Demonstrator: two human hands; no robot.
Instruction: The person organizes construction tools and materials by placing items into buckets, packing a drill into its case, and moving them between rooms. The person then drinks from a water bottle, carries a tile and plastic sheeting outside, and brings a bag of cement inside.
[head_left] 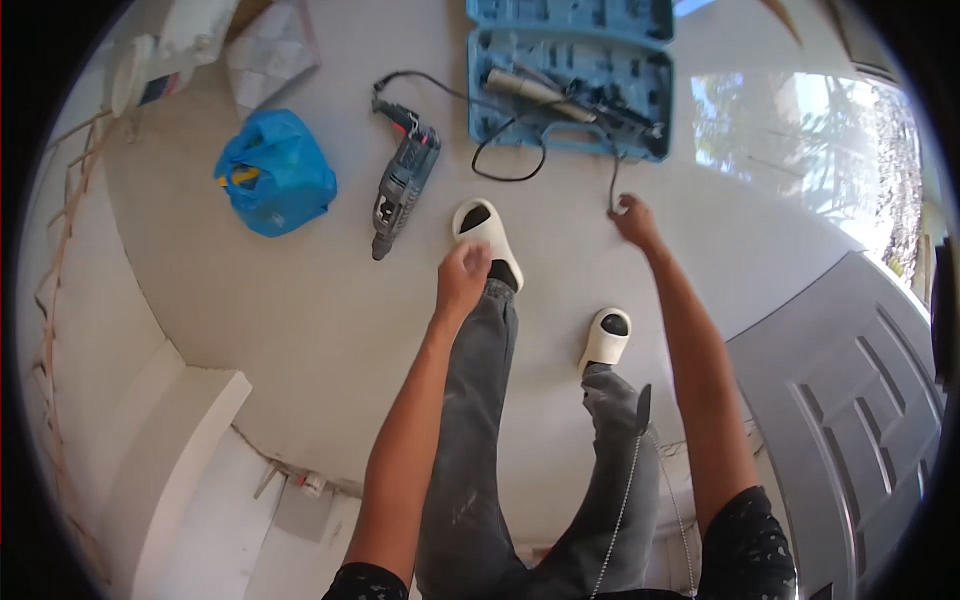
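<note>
My right hand [636,222] pinches a dark power cord [613,180] just below the open tool case. The cord runs up past the case's front edge, loops on the floor and reaches the grey-black power drill [406,180]. That drill lies on the floor, its chuck toward me. My left hand [464,280] hangs above my left slipper [508,250] with curled fingers, slightly blurred, and nothing visible in them. Inside the blue tool case [655,148] lie a beige cylindrical piece [525,90] and several dark tool parts [625,105].
A blue plastic bag [275,175] sits left of the drill. My right slipper [606,340] is planted on the floor. A grey panelled door [850,420] stands at the right, and a white ledge [190,440] juts out at the left. A beaded chain [625,490] hangs before my right leg.
</note>
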